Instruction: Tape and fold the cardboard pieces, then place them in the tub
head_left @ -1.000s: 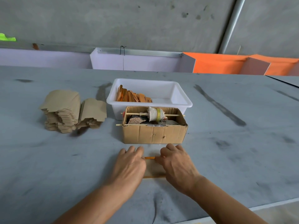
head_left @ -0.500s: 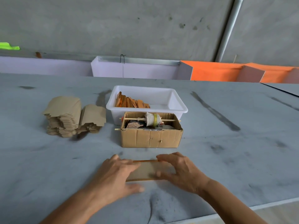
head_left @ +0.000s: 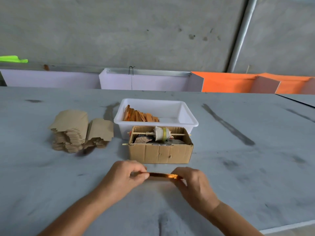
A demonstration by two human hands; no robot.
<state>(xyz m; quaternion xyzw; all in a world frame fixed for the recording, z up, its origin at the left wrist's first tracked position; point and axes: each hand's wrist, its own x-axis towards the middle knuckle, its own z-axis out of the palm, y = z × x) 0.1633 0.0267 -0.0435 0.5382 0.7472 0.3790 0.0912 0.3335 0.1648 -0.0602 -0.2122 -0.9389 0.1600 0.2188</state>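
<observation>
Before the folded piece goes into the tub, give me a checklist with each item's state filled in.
1. Both hands hold the folded brown cardboard piece with orange edge: left hand and right hand pinch its ends: ok.
2. Piece folded flat: seen edge-on, looks flat: ok.
3. Tape holding: cannot tell.
4. White plastic tub has room: right half bare, finished orange-edged pieces at left: ok.
5. Path clear: open brown cardboard box with the tape spool stands between hands and tub, needs lifting over: not ok.
6. Stack of unfolded brown cardboard blanks ready at left: ok.
</observation>
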